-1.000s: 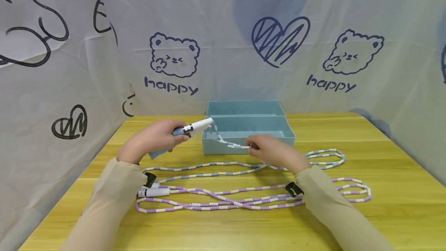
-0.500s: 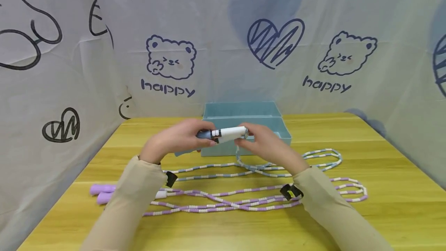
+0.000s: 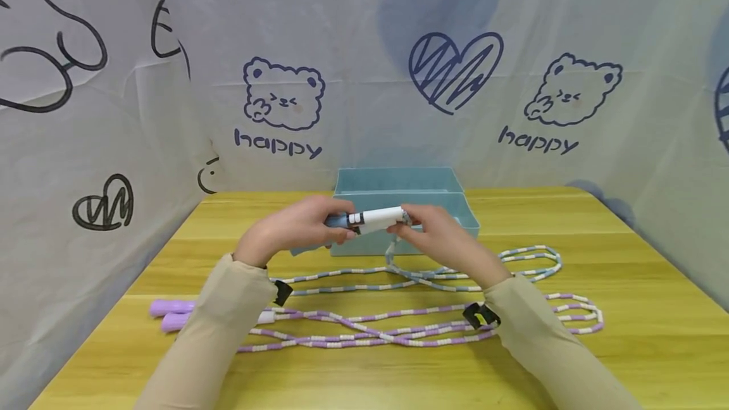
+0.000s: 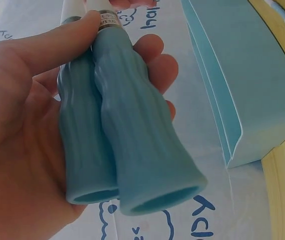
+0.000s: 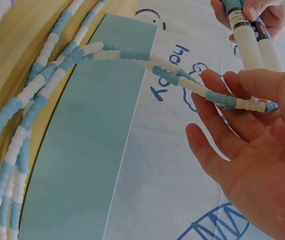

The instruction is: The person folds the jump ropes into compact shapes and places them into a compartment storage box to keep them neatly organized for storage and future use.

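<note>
My left hand [image 3: 290,228] holds a blue jump rope's two handles [image 4: 137,125] side by side, thumb across the top and fingers curled behind. The flared blue ends face the left wrist camera. White handle sections [image 3: 380,216] point right, towards my right hand [image 3: 440,233]. That hand pinches the blue-and-white beaded rope [image 5: 170,75] close to the handles' white tips, its other fingers spread loosely in the right wrist view. From there the rope hangs to the table, where its loops [image 3: 529,257] lie to the right. Part of the rope is hidden behind the right fingers.
Behind the hands stands a light blue two-compartment box [image 3: 360,245]; its inside is partly hidden. Nearer me, a purple-and-white beaded jump rope [image 3: 390,338] lies lengthwise, its purple handles [image 3: 175,323] at the left. A printed cloth [image 3: 364,112] hangs behind the wooden table [image 3: 364,378].
My left hand has moved right with the handles, and my right hand has met their white tips, bringing the rope close to them. Over the last half second both hands barely move.
</note>
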Available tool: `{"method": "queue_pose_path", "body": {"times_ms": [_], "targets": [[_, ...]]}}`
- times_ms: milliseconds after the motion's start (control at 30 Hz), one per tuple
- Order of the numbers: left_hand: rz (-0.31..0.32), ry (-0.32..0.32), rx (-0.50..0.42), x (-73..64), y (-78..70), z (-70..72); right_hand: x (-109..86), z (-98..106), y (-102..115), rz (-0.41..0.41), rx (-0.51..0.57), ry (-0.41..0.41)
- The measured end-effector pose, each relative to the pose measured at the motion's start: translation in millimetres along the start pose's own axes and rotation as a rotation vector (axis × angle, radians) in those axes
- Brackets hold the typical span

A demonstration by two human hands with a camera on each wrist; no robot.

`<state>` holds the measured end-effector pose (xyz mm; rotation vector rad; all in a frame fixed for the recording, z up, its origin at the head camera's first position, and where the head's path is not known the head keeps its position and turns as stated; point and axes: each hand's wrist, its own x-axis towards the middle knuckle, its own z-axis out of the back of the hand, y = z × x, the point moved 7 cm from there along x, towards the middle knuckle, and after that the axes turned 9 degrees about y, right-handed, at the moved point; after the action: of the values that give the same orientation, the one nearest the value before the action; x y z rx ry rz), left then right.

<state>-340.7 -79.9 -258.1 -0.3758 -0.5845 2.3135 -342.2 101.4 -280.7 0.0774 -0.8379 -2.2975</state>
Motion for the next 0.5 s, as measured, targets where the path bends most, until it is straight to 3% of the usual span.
{"method": "queue_pose_path", "body": {"times_ms": [233,500], "targets": [[0.036,0.058,-0.024,0.5,5.0,-7.2,-2.3,2,-2,-0.015,0.026,0.012],[0.128,0.100,0.000,0.8,22.4,-6.6,-7.2,17,-6,-0.058,0.115,-0.016]]}}
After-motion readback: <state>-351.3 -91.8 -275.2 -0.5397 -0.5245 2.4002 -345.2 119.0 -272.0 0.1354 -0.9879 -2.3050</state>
